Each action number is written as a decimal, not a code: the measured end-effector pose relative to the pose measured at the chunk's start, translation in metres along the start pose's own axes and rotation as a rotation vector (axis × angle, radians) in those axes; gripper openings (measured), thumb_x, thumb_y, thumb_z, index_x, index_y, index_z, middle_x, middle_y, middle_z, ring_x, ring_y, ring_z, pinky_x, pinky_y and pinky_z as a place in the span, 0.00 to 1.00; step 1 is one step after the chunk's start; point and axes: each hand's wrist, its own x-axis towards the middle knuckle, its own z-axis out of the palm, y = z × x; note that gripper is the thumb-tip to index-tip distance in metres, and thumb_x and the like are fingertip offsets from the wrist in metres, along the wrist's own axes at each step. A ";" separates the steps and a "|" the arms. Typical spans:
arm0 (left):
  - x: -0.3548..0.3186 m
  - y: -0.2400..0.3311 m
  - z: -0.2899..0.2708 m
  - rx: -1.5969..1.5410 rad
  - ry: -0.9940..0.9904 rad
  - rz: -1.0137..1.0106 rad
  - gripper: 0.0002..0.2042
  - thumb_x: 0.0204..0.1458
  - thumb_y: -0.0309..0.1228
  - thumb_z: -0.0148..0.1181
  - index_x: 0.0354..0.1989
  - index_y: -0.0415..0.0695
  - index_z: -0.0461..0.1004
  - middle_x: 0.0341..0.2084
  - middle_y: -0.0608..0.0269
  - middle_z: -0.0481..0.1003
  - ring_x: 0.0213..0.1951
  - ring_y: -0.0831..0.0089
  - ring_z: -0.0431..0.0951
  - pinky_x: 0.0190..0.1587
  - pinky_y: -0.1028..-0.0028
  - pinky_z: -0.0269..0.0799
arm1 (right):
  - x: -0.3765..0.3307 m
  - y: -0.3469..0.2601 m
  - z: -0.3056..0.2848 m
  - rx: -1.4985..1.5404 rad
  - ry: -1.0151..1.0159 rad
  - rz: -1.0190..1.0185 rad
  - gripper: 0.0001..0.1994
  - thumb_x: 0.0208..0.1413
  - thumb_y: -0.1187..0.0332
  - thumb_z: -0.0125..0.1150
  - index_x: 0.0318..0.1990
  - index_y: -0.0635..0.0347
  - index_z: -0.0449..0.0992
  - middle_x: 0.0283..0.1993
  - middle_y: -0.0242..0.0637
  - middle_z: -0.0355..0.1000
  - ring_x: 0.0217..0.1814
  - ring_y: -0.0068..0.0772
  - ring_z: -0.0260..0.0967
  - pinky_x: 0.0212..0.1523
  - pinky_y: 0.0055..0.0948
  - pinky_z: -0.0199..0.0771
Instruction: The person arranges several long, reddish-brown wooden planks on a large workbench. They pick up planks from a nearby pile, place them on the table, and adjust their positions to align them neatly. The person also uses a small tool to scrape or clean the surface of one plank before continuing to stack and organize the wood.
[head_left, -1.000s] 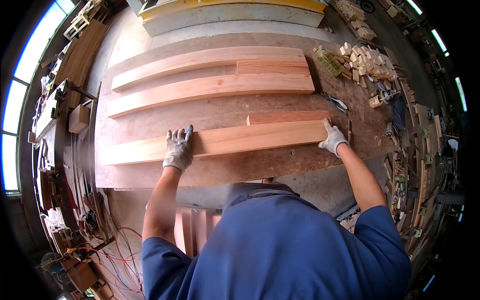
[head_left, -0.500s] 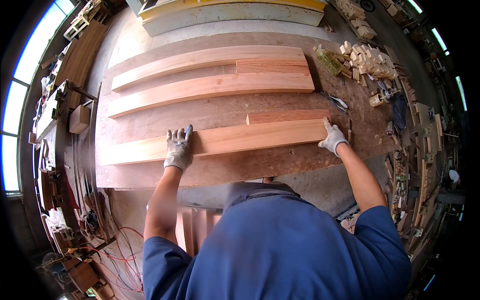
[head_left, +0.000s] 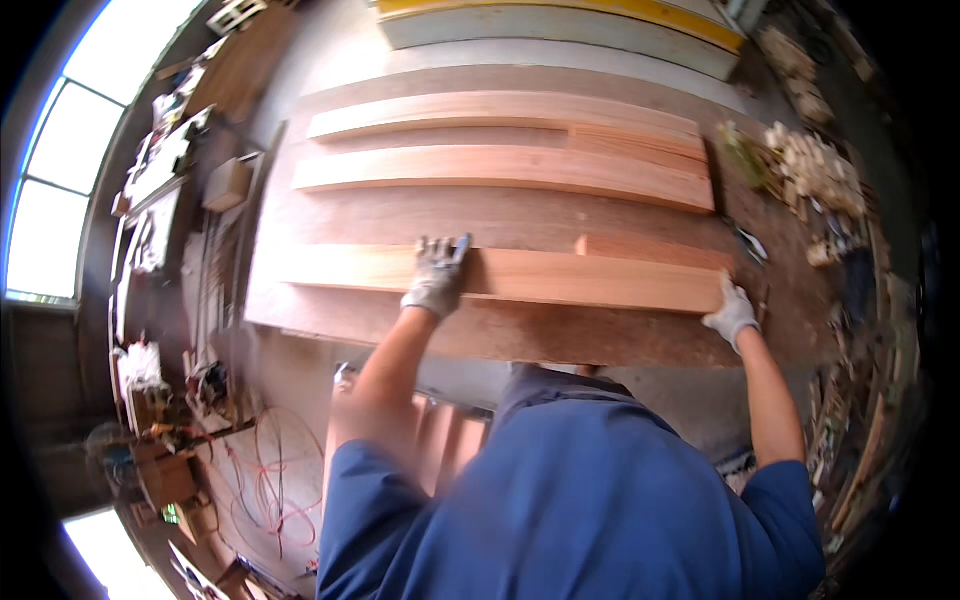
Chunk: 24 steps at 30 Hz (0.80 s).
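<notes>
A long, pale wooden beam (head_left: 570,278) lies across the near part of a brown worktable (head_left: 420,333). My gloved left hand (head_left: 437,277) grips across it left of its middle, fingertips at the far edge. A small blue thing shows beside that thumb, too blurred to name. At the beam's right end my gloved right hand (head_left: 733,312) is closed around the corner. Against its far side, toward the right, rests a shorter reddish wood piece (head_left: 650,250).
Farther back lie two similar beams, a far one (head_left: 480,108) and a nearer one (head_left: 480,168), with a reddish piece (head_left: 635,147) between them. Pliers-like tool (head_left: 750,244) and a pile of small wood blocks (head_left: 815,170) sit at the right. Red hoses (head_left: 270,480) loop on the floor.
The whole view has turned and shifted, so the table appears farther right and more window shows at left. Both hands keep their places on the beam.
</notes>
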 end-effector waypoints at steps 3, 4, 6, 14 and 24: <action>0.001 0.002 -0.003 0.074 -0.078 -0.049 0.46 0.53 0.27 0.64 0.83 0.47 0.52 0.70 0.45 0.66 0.75 0.48 0.61 0.81 0.43 0.43 | -0.005 -0.011 -0.005 -0.007 0.011 0.002 0.67 0.37 0.66 0.84 0.86 0.43 0.45 0.70 0.59 0.66 0.72 0.61 0.68 0.73 0.45 0.71; -0.003 0.003 -0.004 0.090 -0.076 -0.058 0.45 0.53 0.28 0.64 0.83 0.47 0.53 0.69 0.46 0.66 0.74 0.48 0.61 0.81 0.44 0.44 | -0.006 -0.012 -0.006 -0.016 0.012 0.008 0.67 0.37 0.66 0.84 0.86 0.43 0.45 0.70 0.59 0.67 0.71 0.62 0.68 0.73 0.45 0.71; -0.007 0.000 -0.001 0.082 -0.099 -0.072 0.46 0.53 0.29 0.65 0.83 0.47 0.52 0.70 0.46 0.66 0.75 0.48 0.60 0.81 0.43 0.43 | -0.005 -0.015 -0.008 -0.014 0.013 -0.014 0.67 0.37 0.67 0.84 0.86 0.43 0.44 0.69 0.59 0.67 0.71 0.62 0.69 0.73 0.45 0.71; -0.002 0.003 0.001 0.128 -0.093 -0.033 0.46 0.56 0.27 0.61 0.84 0.45 0.47 0.73 0.44 0.63 0.77 0.45 0.59 0.80 0.38 0.41 | 0.005 0.010 0.015 -0.009 0.058 -0.044 0.66 0.36 0.67 0.83 0.85 0.46 0.46 0.69 0.62 0.67 0.70 0.63 0.69 0.73 0.47 0.72; -0.003 0.002 -0.004 -0.031 -0.012 -0.045 0.43 0.53 0.28 0.63 0.82 0.45 0.54 0.69 0.44 0.66 0.75 0.47 0.61 0.82 0.42 0.42 | -0.013 -0.028 -0.024 -0.052 -0.066 0.060 0.65 0.42 0.59 0.86 0.86 0.45 0.44 0.74 0.62 0.62 0.74 0.65 0.67 0.74 0.48 0.71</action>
